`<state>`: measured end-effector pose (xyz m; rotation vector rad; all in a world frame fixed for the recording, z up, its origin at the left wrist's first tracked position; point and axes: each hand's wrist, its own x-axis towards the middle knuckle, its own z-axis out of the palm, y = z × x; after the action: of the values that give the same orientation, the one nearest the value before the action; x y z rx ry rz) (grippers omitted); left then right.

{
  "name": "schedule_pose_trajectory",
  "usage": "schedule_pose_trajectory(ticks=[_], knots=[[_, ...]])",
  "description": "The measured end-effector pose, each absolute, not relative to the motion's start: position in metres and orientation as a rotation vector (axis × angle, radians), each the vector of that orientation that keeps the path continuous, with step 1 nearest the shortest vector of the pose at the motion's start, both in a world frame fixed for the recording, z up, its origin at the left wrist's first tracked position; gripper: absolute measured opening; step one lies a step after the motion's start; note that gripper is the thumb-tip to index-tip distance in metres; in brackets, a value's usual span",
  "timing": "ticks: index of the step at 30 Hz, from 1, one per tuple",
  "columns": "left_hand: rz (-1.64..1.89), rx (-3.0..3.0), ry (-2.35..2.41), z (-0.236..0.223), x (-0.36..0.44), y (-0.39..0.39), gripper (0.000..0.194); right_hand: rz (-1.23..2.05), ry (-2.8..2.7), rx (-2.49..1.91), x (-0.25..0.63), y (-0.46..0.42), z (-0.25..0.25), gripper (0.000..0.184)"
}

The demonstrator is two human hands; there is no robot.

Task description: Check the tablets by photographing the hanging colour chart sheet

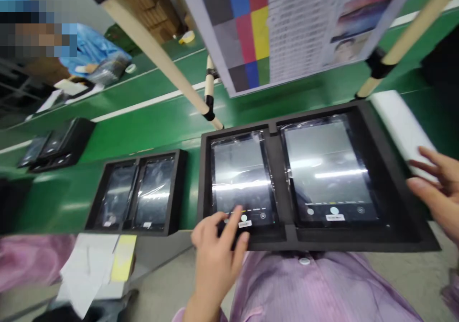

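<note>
Two tablets lie in a black foam tray [281, 178] in front of me, both showing a camera screen with a round shutter button. My left hand [218, 250] is over the lower edge of the left tablet [240, 164]. Its fingers are apart, with the index fingertip at the screen near the shutter button. Beside it sits the right tablet [322, 159], with glare streaks across its glass. At the tray's right side my right hand [442, 193] has its fingers and thumb closed around the near end of a long white block [401, 126].
Another black tray [182, 183] with two dark, film-covered tablets stands to the left on the green bench [111, 133]. A printed colour chart [247, 35] hangs above on beige pipes [161, 59]. Papers [88, 264] are at lower left. A person in blue [89, 49] works across the bench.
</note>
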<state>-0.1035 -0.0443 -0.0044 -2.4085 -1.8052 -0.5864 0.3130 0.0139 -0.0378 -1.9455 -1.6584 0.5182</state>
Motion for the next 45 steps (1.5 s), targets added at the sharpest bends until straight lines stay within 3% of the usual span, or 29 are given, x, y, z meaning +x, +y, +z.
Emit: schedule_pose_trajectory(ticks=[3, 6, 11, 14, 19, 26, 32, 37, 40, 45], knots=[[-0.495, -2.254, -2.014, -0.017, -0.122, -0.045, 0.058, 0.652, -1.727, -1.943, 0.280, 0.008, -0.010, 0.091], [-0.514, -2.252, -2.168, -0.028, -0.129, -0.044, 0.065, 0.700, -1.802, -1.995, 0.264, 0.002, -0.001, 0.087], [-0.927, -2.052, -2.595, -0.024, -0.118, -0.044, 0.070, 0.702, -1.785, -1.974, 0.262, -0.001, -0.007, 0.091], [-1.393, -1.765, -2.901, -0.014, -0.110, -0.044, 0.066, 0.635, -1.740, -1.893, 0.262, 0.001, -0.009, 0.092], [-2.443, -0.964, -2.897, 0.008, -0.105, -0.034, 0.057, 0.567, -1.658, -1.889, 0.260, 0.002, -0.009, 0.085], [-2.765, -0.787, -3.177, 0.028, -0.100, -0.008, 0.056, 0.064, -1.769, -1.741, 0.237, 0.008, 0.005, 0.053], [-3.117, -1.066, -2.840, 0.031, -0.106, -0.014, 0.061, 0.295, -1.937, -1.445, 0.196, 0.015, 0.020, 0.041], [-3.416, -1.464, -2.273, 0.031, -0.099, -0.021, 0.048, 0.637, -1.995, -1.192, 0.167, 0.013, 0.028, 0.061], [-3.476, -1.711, -2.024, 0.025, -0.087, -0.016, 0.045, 0.831, -1.789, -1.037, 0.157, 0.013, 0.026, 0.070], [-3.465, -1.915, -1.798, 0.013, -0.065, -0.002, 0.041, 1.172, -1.147, -0.841, 0.150, 0.026, 0.027, 0.058]])
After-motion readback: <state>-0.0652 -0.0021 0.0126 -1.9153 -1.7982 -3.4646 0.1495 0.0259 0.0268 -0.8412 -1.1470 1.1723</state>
